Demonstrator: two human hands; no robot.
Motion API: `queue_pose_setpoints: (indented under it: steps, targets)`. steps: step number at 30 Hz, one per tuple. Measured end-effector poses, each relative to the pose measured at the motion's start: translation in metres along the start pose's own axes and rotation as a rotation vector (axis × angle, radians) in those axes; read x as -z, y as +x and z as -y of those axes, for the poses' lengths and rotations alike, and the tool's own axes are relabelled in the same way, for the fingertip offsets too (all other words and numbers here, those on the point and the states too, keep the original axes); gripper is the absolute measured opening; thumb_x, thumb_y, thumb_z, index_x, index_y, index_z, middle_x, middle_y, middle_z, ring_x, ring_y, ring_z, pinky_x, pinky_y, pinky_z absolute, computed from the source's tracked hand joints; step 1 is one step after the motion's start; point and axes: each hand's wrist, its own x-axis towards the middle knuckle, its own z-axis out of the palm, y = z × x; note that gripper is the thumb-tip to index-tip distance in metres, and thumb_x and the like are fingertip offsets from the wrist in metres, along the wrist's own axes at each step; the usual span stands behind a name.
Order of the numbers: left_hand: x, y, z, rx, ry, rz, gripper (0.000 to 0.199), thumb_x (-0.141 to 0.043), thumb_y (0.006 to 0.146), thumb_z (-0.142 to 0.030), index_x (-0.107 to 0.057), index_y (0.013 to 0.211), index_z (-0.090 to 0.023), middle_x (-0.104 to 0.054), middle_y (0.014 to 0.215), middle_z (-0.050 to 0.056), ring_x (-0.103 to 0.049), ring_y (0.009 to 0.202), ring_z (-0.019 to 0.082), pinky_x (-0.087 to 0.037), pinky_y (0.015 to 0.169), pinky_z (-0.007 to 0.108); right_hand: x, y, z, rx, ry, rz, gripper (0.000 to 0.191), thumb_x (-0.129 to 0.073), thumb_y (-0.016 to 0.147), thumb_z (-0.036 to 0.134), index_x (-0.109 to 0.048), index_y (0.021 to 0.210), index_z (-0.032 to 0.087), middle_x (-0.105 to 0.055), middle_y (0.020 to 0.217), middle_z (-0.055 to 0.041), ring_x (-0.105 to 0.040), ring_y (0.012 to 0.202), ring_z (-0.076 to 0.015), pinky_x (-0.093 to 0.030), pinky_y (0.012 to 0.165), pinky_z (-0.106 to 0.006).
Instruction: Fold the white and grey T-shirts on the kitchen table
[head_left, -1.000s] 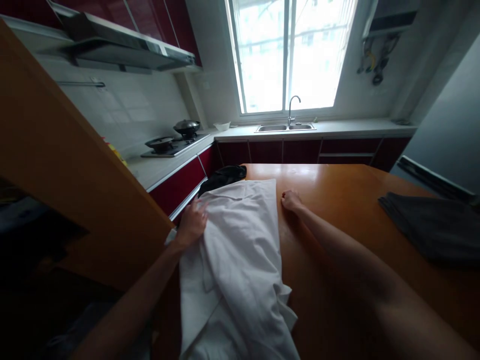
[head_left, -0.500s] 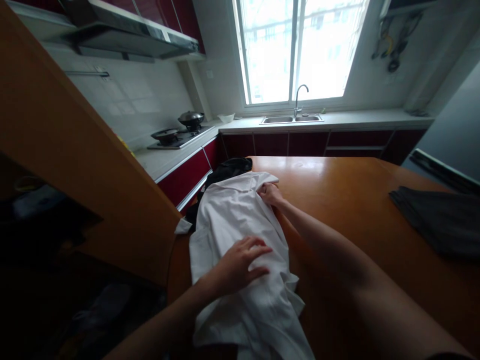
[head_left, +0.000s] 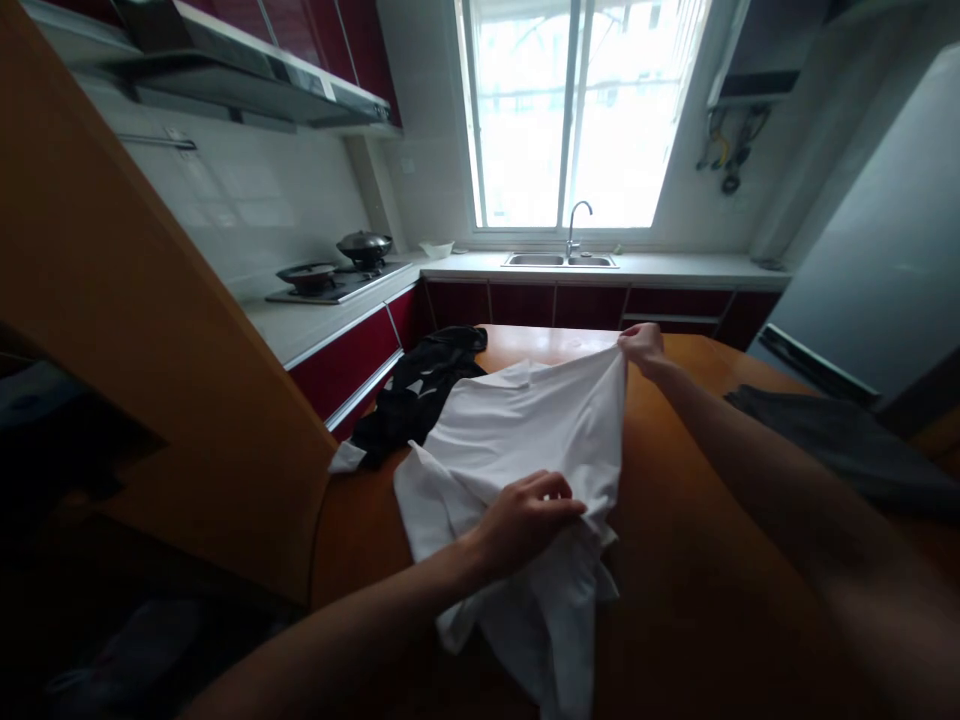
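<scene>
A white shirt (head_left: 517, 430) lies spread and wrinkled over the wooden table (head_left: 675, 560), its lower end hanging toward me. My right hand (head_left: 643, 347) pinches the far right corner of the cloth and holds it lifted off the tabletop, so the fabric stretches up to it in taut folds. Nearer to me, my left hand (head_left: 529, 520) is closed over the right edge of the shirt, fingers curled and thumb against the bunched cloth. Left of the shirt lies a crumpled black garment (head_left: 420, 390) with white patches.
Dark folded cloth (head_left: 832, 440) lies at the table's right side, partly behind my right forearm. Beyond the table are a counter with a sink (head_left: 559, 260), and a stove (head_left: 341, 285) with two pans. A wooden panel (head_left: 187, 380) rises on the left; a fridge (head_left: 870, 230) stands right.
My right hand has moved right and lifted the shirt's far corner, opening the cloth out. My left hand has shifted right and closed on the fabric. More of the black garment shows.
</scene>
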Motion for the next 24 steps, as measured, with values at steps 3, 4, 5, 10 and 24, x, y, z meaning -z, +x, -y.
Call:
queue_pose_setpoints:
  steps: [3, 4, 5, 10, 24]
  targets:
    - [-0.022, 0.028, -0.013, -0.091, -0.039, -0.003, 0.024, -0.05, 0.103, -0.027, -0.072, 0.111, -0.024, -0.065, 0.098, 0.005, -0.061, 0.085, 0.015, -0.051, 0.076, 0.025, 0.051, 0.025, -0.001, -0.026, -0.087, -0.055, 0.026, -0.064, 0.095, 0.031, -0.065, 0.115, 0.015, -0.065, 0.118, -0.0101, -0.063, 0.104, -0.0215, -0.051, 0.094, -0.044]
    - [-0.029, 0.036, -0.016, -0.112, -0.055, 0.013, 0.023, -0.051, 0.102, -0.028, -0.072, 0.112, -0.023, -0.066, 0.099, 0.006, -0.062, 0.086, 0.015, -0.051, 0.077, 0.026, 0.062, 0.029, -0.002, -0.021, -0.103, -0.046, 0.02, -0.065, 0.093, 0.028, -0.067, 0.107, 0.013, -0.068, 0.11, -0.0098, -0.063, 0.1, -0.0207, -0.05, 0.094, -0.043]
    - [-0.035, 0.043, -0.017, -0.128, -0.069, 0.034, 0.023, -0.053, 0.101, -0.029, -0.071, 0.113, -0.023, -0.066, 0.102, 0.007, -0.062, 0.087, 0.016, -0.052, 0.078, 0.026, 0.07, 0.032, -0.005, -0.016, -0.114, -0.02, 0.015, -0.067, 0.09, 0.025, -0.068, 0.099, 0.013, -0.07, 0.1, -0.009, -0.064, 0.094, -0.02, -0.049, 0.092, -0.042]
    - [-0.031, 0.051, -0.004, -0.112, -0.036, 0.025, 0.027, -0.054, 0.099, -0.02, -0.067, 0.122, -0.024, -0.065, 0.119, 0.009, -0.061, 0.107, 0.021, -0.052, 0.093, 0.037, 0.102, 0.008, -0.037, -0.039, -0.175, 0.07, 0.003, -0.069, 0.081, 0.016, -0.067, 0.079, 0.015, -0.068, 0.076, -0.008, -0.063, 0.075, -0.0207, -0.049, 0.078, -0.038]
    - [0.043, -0.046, 0.034, 0.07, -0.061, 0.488, 0.072, -0.083, 0.075, -0.026, -0.055, 0.14, -0.04, -0.054, 0.14, 0.007, -0.051, 0.13, 0.029, -0.043, 0.111, 0.047, 0.122, -0.308, -0.056, 0.1, -0.202, 0.57, 0.022, -0.073, 0.076, 0.044, -0.069, 0.092, 0.029, -0.068, 0.104, -0.0078, -0.064, 0.095, -0.0261, -0.049, 0.078, -0.033]
